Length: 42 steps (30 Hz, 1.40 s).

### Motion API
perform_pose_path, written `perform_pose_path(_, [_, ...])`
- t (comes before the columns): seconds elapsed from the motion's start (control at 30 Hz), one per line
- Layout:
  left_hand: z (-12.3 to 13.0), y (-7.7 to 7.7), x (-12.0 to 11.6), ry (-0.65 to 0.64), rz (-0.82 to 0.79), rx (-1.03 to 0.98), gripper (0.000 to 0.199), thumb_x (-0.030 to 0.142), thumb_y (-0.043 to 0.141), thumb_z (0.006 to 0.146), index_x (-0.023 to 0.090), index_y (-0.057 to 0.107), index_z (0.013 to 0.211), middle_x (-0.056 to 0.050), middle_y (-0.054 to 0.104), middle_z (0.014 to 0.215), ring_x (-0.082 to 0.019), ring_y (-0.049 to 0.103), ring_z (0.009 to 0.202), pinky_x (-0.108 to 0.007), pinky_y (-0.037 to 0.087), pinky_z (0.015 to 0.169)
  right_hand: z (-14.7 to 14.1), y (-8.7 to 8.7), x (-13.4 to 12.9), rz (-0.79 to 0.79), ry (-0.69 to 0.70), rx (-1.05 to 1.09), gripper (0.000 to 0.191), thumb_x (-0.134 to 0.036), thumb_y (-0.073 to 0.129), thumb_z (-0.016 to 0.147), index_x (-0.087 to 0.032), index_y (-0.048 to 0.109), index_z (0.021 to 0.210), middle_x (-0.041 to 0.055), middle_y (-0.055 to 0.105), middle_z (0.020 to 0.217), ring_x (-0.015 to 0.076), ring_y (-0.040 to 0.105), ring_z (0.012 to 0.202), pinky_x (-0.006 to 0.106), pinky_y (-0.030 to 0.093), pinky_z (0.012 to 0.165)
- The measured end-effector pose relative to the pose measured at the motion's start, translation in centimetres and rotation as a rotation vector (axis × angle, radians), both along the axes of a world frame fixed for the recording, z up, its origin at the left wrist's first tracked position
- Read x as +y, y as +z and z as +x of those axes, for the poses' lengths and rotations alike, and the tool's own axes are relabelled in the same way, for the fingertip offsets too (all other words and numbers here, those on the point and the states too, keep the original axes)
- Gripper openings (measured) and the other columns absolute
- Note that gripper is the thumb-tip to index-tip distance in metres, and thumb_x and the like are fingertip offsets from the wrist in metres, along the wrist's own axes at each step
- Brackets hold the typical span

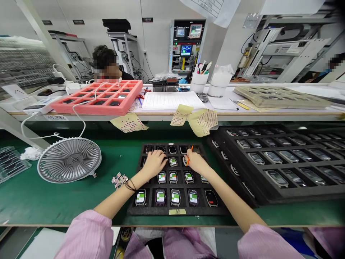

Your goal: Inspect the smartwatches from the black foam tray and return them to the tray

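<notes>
A black foam tray (177, 211) holds several watch faces in its compartments. Many screens glow green and white, such as the watch (175, 197) in the front row; the watch (211, 198) at the front right is dark with a red patch. My left hand (155, 163) lies over the tray's left part, fingers spread above the second row, with nothing visible in it. On the right part of the tray, my right hand (196, 163) has its fingers wrapped round an orange stick (188, 160), beside a watch in the second row.
Stacked black trays (258, 172) of watches stand at the right. A grey fan (72, 160) and small pieces (119, 180) are on the left. On the shelf are a pink tray (129, 97) and papers (172, 100); a person sits behind.
</notes>
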<state>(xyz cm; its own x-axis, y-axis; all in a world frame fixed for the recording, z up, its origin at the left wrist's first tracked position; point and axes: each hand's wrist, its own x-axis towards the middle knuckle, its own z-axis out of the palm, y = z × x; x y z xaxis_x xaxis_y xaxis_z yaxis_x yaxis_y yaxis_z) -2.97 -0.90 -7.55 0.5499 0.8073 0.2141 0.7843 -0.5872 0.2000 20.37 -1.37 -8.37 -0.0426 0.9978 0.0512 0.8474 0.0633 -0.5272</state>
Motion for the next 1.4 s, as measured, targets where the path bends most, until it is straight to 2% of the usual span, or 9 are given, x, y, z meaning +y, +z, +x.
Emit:
perform_pose_path(0.1, [2.9,-0.4,0.4,-0.020,-0.069,0.056,0.026,0.031,0.046,0.095,0.012,0.064,0.098,-0.017,0.060,0.109,-0.032,0.053,0.108,-0.045,0.041,0.089,-0.4,-0.6,0.1,-0.035,-0.032,0.030,0.013,-0.019,0.052,0.088,-0.022,0.043,0.079,0.0097,0.064,0.071,0.0243,0.064,0.067,0.029,0.038,0.061])
perform_pose_path(0.23, [4.4,-0.7,1.6,-0.013,-0.120,0.069,0.032,0.031,0.041,0.097,0.008,0.063,0.096,-0.020,0.058,0.109,-0.033,0.053,0.108,-0.046,0.043,0.089,0.3,-1.1,0.2,-0.044,-0.046,0.149,0.014,-0.025,0.049,0.090,-0.023,0.041,0.080,0.0020,0.059,0.065,0.0205,0.061,0.060,0.029,0.041,0.060])
perform_pose_path(0.4, [4.3,-0.2,2.1,-0.024,-0.201,0.037,0.033,0.029,0.033,0.099,0.009,0.060,0.096,-0.018,0.060,0.105,-0.031,0.056,0.104,-0.044,0.045,0.088,1.0,-1.7,0.2,-0.057,-0.032,0.366,0.012,-0.033,0.043,0.091,-0.023,0.044,0.085,-0.0063,0.053,0.059,0.0146,0.054,0.045,0.029,0.047,0.054])
perform_pose_path(0.5, [4.3,0.0,1.3,-0.037,-0.235,-0.010,0.031,0.027,0.028,0.100,0.012,0.054,0.101,-0.017,0.062,0.106,-0.031,0.056,0.104,-0.046,0.043,0.090,1.2,-1.8,0.2,-0.058,0.001,0.455,0.012,-0.033,0.043,0.090,-0.022,0.047,0.087,-0.0076,0.051,0.059,0.0130,0.052,0.043,0.028,0.048,0.054])
perform_pose_path(0.6, [4.3,-0.1,0.7,-0.066,-0.305,-0.066,0.025,0.025,0.026,0.100,0.016,0.049,0.105,-0.013,0.065,0.099,-0.027,0.062,0.094,-0.040,0.045,0.085,1.6,-2.0,0.2,-0.065,0.020,0.507,0.010,-0.029,0.044,0.089,-0.021,0.049,0.091,-0.0085,0.049,0.060,0.0121,0.053,0.044,0.028,0.049,0.058])
perform_pose_path(0.77, [4.1,-0.3,1.4,-0.054,-0.444,-0.161,0.022,0.028,0.028,0.099,0.019,0.048,0.104,-0.007,0.066,0.088,-0.024,0.065,0.079,-0.031,0.045,0.071,1.9,-2.5,0.7,-0.106,-0.010,0.522,0.006,-0.024,0.045,0.087,-0.021,0.050,0.089,-0.0081,0.051,0.057,0.0120,0.055,0.042,0.027,0.048,0.056])
perform_pose_path(0.93, [3.8,-0.8,2.3,-0.027,-0.537,-0.254,0.023,0.032,0.035,0.096,0.020,0.054,0.100,-0.003,0.067,0.087,-0.021,0.064,0.083,-0.029,0.046,0.076,1.5,-2.2,0.9,-0.114,-0.029,0.486,0.004,-0.020,0.048,0.087,-0.020,0.052,0.085,-0.0076,0.052,0.055,0.0113,0.052,0.041,0.026,0.046,0.056])
perform_pose_path(1.13, [3.8,-1.3,2.7,-0.012,-0.583,-0.375,0.027,0.035,0.039,0.093,0.019,0.060,0.092,-0.004,0.068,0.090,-0.020,0.063,0.088,-0.029,0.045,0.084,1.3,-2.5,0.9,-0.092,-0.042,0.464,0.009,-0.012,0.056,0.082,-0.020,0.054,0.078,-0.0044,0.055,0.057,0.0109,0.053,0.045,0.023,0.043,0.054])
perform_pose_path(1.4, [3.5,-0.5,3.3,0.070,-0.624,-0.547,0.024,0.034,0.043,0.091,0.018,0.060,0.085,-0.002,0.066,0.078,-0.020,0.062,0.081,-0.030,0.045,0.079,1.7,-3.6,1.9,-0.155,-0.040,0.594,0.009,-0.026,0.050,0.086,-0.019,0.055,0.088,-0.0082,0.052,0.055,0.0109,0.053,0.036,0.025,0.047,0.045])
